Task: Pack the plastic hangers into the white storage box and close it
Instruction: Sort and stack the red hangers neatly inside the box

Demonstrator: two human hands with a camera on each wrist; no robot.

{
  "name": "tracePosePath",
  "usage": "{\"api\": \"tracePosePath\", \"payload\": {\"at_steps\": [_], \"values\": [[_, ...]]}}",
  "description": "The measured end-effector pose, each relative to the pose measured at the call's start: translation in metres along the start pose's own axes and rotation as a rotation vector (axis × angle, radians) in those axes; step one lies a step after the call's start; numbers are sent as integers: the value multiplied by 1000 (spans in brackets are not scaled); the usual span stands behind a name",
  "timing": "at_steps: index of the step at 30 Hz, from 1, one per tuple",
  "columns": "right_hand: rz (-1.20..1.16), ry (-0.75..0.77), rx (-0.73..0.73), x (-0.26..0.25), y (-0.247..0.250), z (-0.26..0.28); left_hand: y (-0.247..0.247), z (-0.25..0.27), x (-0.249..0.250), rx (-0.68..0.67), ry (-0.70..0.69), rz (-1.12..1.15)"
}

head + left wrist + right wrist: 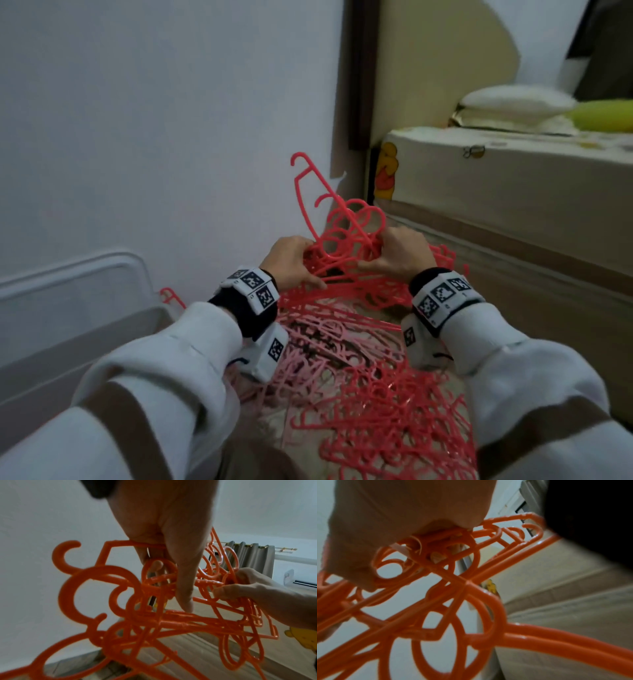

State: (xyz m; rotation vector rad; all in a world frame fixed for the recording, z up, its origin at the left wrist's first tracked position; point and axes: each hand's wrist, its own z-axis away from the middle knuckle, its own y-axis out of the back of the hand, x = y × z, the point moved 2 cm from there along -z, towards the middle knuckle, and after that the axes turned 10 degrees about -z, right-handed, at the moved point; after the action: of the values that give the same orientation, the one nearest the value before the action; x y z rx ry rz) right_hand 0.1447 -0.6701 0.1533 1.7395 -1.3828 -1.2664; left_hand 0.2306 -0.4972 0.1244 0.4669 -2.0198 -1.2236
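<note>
A tangled bunch of red-orange plastic hangers [346, 236] is lifted between both hands above a large heap of the same hangers [370, 387] on the floor. My left hand [291, 262] grips the bunch from the left, fingers curled through the hooks [154, 566]. On the right, my right hand [399, 255] holds the bunch, fingers wrapped round several hooks [436, 550]. One hanger [308, 185] sticks up above the bunch. The white storage box [72, 329] stands at the left, its lid [68, 277] against the wall; a hanger hook [169, 296] pokes above its rim.
A white wall [171, 120] rises behind the hangers. A bed with a cartoon-print mattress [513, 178] and a pillow [517, 101] runs along the right. The hanger heap fills the floor between box and bed.
</note>
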Motion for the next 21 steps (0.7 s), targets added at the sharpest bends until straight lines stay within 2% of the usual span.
{"api": "tracePosePath", "payload": {"at_steps": [5, 12, 21], "values": [[60, 134, 101, -58, 30, -26, 73, 13, -5, 162, 6, -16], [128, 343, 230, -156, 70, -57, 166, 43, -27, 375, 106, 40], [84, 579, 207, -284, 62, -79, 250, 123, -79, 540, 235, -60]]}}
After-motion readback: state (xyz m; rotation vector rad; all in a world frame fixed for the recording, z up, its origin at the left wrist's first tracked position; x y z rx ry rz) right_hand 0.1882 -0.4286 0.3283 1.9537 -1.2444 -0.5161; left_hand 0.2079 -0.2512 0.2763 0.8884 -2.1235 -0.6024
